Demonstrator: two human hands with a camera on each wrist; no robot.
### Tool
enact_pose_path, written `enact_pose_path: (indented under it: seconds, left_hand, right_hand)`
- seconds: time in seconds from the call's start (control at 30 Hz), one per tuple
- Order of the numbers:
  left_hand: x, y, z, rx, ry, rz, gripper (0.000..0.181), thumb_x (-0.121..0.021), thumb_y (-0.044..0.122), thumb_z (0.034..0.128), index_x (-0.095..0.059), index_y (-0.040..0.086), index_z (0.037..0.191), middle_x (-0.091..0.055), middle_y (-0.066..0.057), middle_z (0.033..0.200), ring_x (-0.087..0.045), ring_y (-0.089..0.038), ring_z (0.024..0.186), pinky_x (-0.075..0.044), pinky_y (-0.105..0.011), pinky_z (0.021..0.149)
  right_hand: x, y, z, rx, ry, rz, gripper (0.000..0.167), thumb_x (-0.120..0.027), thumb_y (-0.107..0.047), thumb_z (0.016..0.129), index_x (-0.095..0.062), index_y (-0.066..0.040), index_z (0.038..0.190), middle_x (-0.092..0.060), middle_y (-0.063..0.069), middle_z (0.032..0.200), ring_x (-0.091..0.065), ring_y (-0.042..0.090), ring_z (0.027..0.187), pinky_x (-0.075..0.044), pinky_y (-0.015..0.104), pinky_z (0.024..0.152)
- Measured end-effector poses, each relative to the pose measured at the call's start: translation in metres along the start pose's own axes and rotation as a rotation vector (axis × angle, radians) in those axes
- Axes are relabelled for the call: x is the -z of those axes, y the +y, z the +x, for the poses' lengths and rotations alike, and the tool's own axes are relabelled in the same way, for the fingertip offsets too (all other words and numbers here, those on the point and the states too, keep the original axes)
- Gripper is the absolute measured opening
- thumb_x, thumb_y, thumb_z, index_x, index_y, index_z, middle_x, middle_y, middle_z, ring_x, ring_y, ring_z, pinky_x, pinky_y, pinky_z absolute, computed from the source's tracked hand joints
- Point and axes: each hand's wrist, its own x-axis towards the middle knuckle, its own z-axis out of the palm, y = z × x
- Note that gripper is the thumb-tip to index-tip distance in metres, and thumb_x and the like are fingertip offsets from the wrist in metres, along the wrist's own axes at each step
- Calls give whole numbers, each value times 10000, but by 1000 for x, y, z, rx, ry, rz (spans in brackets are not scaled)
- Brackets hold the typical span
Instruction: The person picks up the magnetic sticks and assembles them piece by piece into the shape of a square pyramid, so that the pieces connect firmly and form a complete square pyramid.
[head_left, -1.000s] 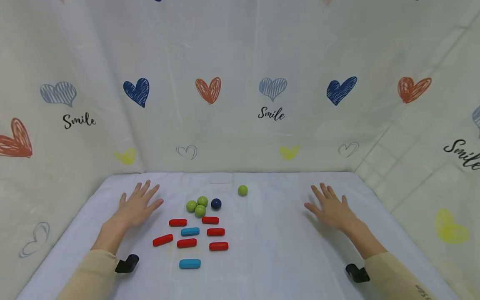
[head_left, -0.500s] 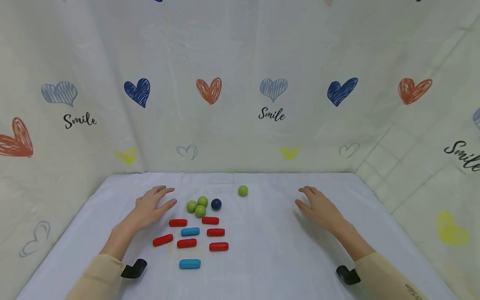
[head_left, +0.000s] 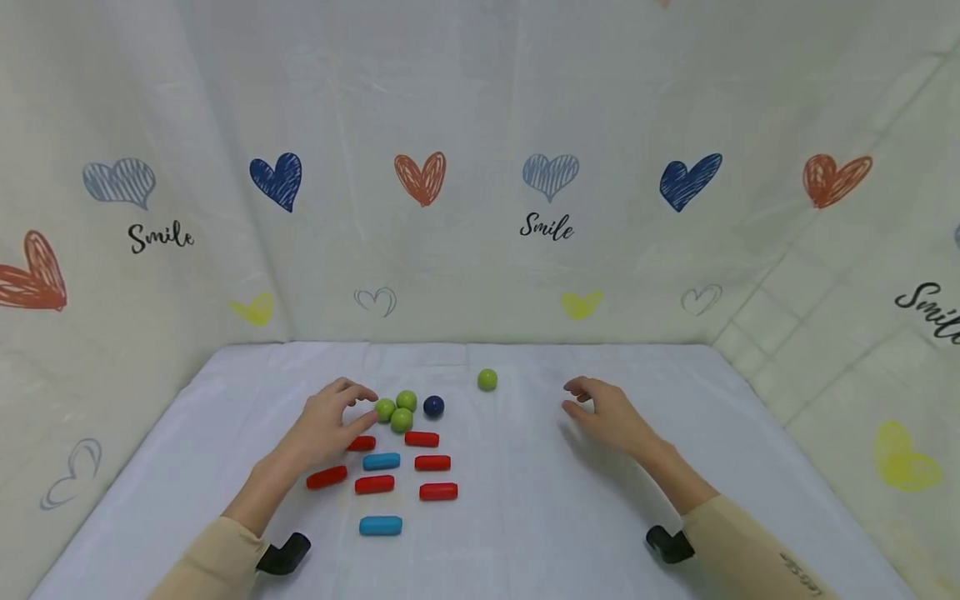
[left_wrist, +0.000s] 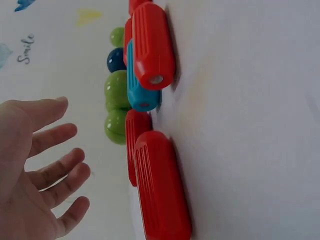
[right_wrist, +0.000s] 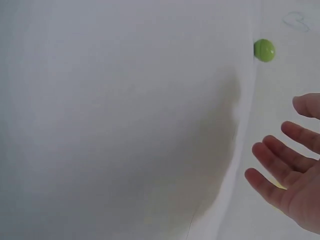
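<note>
I see three glossy, seamed green balls [head_left: 402,420] clustered on the white cloth-covered table [head_left: 540,508], beside a shiny navy ball [head_left: 433,407]. The left hand [head_left: 322,425], thumb and fingers parted, is nearest; the right hand [head_left: 609,417] is parted too, both empty. The pale heart-print curtain [head_left: 480,92] reads "Smile".

black script "Smile" [head_left: 547,226] three times on pale backdrop [head_left: 480,100], unreadable dark lettering [head_left: 801,575] on right sleeve [head_left: 738,533]

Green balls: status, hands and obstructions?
Left hand: empty, by three green balls. Right hand: empty, nearest lone green ball. Red stick partly behind left hand, possible snag.
</note>
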Motion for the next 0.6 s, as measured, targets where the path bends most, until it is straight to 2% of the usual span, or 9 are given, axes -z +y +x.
enact_pose_path:
  seconds: [0.13,0.23,0.4,0.6]
  left_hand:
    - [-5,11,-1,-30,-4,-34,258,-789,193,926,-718,114,1161,-648,-31,1097,-587,-231,975,-567,-309,759]
    - [-9,21,-2,-44,-21,-57,226,-809,155,904,-737,116,1115,-646,40,993,-573,-188,893,-539,-245,685]
    - [-19,36,-3,-33,-64,-70,179,-821,133,891,-767,139,1062,-623,116,883,-549,-135,789,-516,-220,621]
    - [-30,48,0,-50,-89,-26,211,-838,117,867,-783,124,1071,-631,91,889,-536,-111,722,-504,-216,607]
  right_hand:
    - [-6,-11,7,-2,4,54,270,-663,-156,1004,-669,22,1207,-701,115,1124,-663,281,1024,-532,502,901]
    - [-11,-18,13,-3,10,101,231,-664,-135,997,-683,21,1167,-711,75,1085,-674,255,993,-548,469,884]
    - [-21,-23,25,-44,-8,160,205,-673,-128,993,-695,4,1148,-713,40,1054,-671,235,997,-545,431,887]
    - [-32,-27,37,-89,-40,222,228,-677,-137,989,-690,-3,1173,-707,29,1063,-659,232,1017,-528,409,883]
